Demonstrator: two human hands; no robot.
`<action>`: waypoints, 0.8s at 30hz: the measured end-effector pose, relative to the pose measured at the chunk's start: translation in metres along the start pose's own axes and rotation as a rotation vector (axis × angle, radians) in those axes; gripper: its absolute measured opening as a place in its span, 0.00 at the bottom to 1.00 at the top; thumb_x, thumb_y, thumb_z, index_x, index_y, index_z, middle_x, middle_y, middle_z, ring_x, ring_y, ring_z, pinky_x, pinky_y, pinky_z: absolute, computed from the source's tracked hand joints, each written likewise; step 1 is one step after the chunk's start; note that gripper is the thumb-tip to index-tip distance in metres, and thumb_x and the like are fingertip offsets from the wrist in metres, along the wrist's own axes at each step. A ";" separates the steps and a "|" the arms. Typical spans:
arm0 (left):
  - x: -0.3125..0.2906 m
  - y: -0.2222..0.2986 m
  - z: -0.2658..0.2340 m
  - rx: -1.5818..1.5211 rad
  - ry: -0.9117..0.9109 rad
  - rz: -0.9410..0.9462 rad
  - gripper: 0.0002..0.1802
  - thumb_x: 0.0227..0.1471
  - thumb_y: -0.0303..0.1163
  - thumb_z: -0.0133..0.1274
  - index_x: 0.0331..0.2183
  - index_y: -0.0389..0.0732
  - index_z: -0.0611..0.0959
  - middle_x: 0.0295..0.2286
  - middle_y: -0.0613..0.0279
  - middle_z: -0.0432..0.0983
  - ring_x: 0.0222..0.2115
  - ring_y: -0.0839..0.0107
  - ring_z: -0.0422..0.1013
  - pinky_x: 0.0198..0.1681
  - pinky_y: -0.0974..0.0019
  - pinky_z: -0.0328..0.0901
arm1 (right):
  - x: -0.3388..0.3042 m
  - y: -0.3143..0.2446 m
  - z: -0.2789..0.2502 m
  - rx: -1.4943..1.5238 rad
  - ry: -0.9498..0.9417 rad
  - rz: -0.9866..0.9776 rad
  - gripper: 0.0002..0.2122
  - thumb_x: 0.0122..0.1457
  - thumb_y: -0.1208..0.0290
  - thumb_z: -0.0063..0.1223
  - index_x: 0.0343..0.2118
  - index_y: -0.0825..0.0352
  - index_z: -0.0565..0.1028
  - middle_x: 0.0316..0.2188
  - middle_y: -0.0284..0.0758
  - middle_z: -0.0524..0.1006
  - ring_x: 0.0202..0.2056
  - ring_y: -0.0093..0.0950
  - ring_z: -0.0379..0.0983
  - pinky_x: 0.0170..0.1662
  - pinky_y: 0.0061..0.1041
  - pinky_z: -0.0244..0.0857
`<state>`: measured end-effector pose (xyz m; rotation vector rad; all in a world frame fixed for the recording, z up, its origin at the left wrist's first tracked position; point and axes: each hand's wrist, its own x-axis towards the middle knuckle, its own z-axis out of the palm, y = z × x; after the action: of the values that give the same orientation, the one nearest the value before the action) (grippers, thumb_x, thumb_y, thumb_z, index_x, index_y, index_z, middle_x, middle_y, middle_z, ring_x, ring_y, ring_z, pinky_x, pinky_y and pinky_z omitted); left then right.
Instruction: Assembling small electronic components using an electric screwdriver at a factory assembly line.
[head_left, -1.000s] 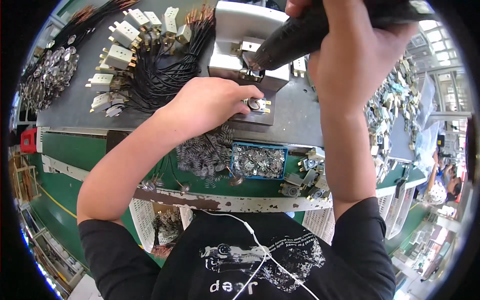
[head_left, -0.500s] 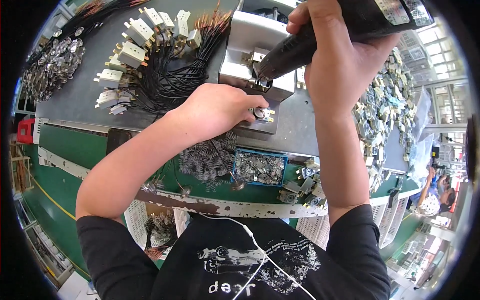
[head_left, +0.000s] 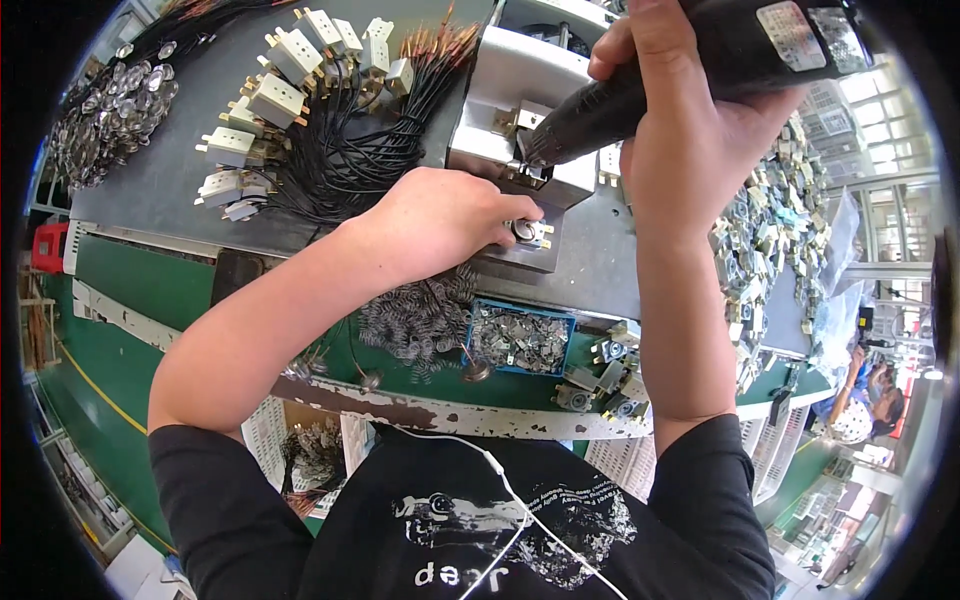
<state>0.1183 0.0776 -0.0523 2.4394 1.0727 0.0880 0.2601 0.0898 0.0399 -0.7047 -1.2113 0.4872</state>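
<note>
My right hand (head_left: 690,120) is wrapped round a thick black tapered power tool (head_left: 590,115). The tool's nose points down to the left, against a small cream part (head_left: 531,115) with metal contacts in a silver metal fixture (head_left: 525,68). Just in front of it, the thumb and fingertips of my left hand (head_left: 455,212) close on a small cream socket piece (head_left: 530,233) with a round silver centre and brass prongs. This piece rests on the fixture's low front ledge (head_left: 520,258). My fingers cover its left side.
Cream connectors (head_left: 278,98) on black wires (head_left: 360,160) fan out left of the fixture. Silver discs (head_left: 115,120) lie at far left. Nearer are loose springs (head_left: 415,320) and a blue tray (head_left: 572,335) of metal bits. Many small parts (head_left: 765,220) are heaped at right.
The whole view has shifted slightly. Both hands keep their grips, and the tool's nose stays at the fixture.
</note>
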 end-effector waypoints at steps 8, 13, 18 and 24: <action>-0.002 -0.002 0.004 -0.012 0.032 0.017 0.19 0.59 0.41 0.57 0.52 0.58 0.83 0.34 0.60 0.82 0.39 0.59 0.79 0.42 0.56 0.73 | 0.006 0.017 0.012 0.435 -0.118 -0.035 0.12 0.58 0.84 0.63 0.41 0.69 0.71 0.27 0.32 0.78 0.20 0.19 0.72 0.22 0.18 0.66; -0.001 -0.003 0.004 0.024 0.016 0.024 0.19 0.58 0.41 0.57 0.52 0.58 0.83 0.33 0.59 0.82 0.38 0.59 0.79 0.41 0.56 0.73 | -0.001 -0.005 0.003 -0.099 -0.032 0.047 0.13 0.58 0.83 0.64 0.42 0.69 0.72 0.27 0.32 0.78 0.20 0.18 0.72 0.22 0.18 0.66; -0.003 0.000 0.001 0.028 0.079 0.045 0.19 0.59 0.35 0.53 0.52 0.54 0.84 0.35 0.63 0.84 0.38 0.60 0.81 0.41 0.58 0.74 | 0.023 0.026 -0.022 0.026 -0.303 -0.217 0.08 0.60 0.79 0.61 0.34 0.68 0.70 0.23 0.35 0.79 0.21 0.26 0.77 0.28 0.23 0.71; -0.005 -0.003 0.004 0.032 0.107 0.064 0.19 0.60 0.35 0.51 0.52 0.56 0.84 0.33 0.66 0.84 0.38 0.61 0.80 0.41 0.58 0.74 | 0.018 0.023 -0.022 0.018 -0.335 -0.226 0.08 0.62 0.77 0.62 0.35 0.68 0.70 0.23 0.36 0.80 0.22 0.26 0.79 0.28 0.23 0.74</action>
<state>0.1136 0.0738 -0.0567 2.5223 1.0484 0.2258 0.2867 0.1128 0.0318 -0.4732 -1.5788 0.4363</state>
